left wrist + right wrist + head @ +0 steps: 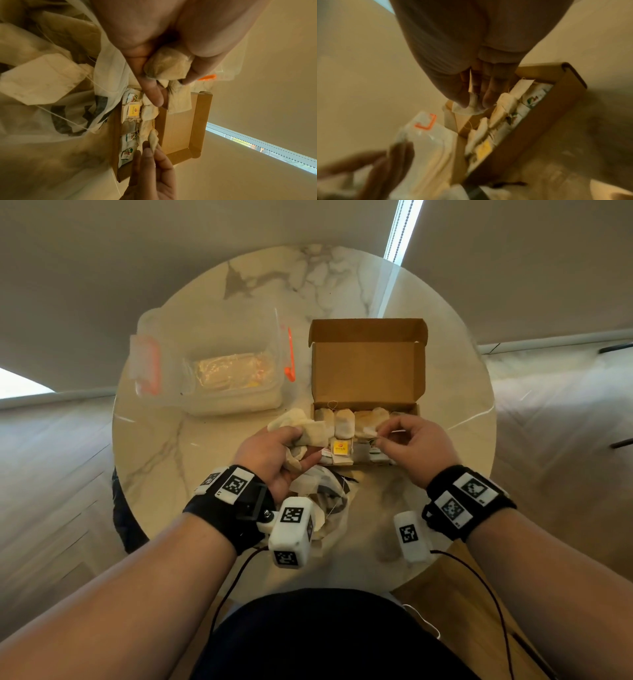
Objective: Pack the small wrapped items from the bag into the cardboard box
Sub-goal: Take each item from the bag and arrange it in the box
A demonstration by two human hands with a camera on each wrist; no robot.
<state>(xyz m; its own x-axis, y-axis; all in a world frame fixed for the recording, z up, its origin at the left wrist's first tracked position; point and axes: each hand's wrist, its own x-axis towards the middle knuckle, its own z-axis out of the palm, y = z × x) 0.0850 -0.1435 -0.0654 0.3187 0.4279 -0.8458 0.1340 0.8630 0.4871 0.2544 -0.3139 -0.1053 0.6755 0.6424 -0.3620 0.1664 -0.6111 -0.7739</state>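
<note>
Round marble table (171, 446). Far left: clear plastic container (236, 378) with orange clips, lid off beside it; pale wrapped contents inside, too blurred to identify. It stands just left of the cardboard box (368, 364), not touching.

Near edge, between the wrists: thin white plastic bag (329, 494), crumpled, holding loose tea bags (41, 79) with trailing strings.

Left hand (274, 457), at the box's near-left corner, clenched round a bunch of tea bags (305, 428).

Box open, lid flap standing up at the far side. Tea bags packed in two rows inside; one yellow tag (339, 448) and several green-and-red tags show.

Right hand (411, 445), over the box's right half, pinches one tea bag (471, 106) between thumb and fingertips, just above the packed row.
</note>
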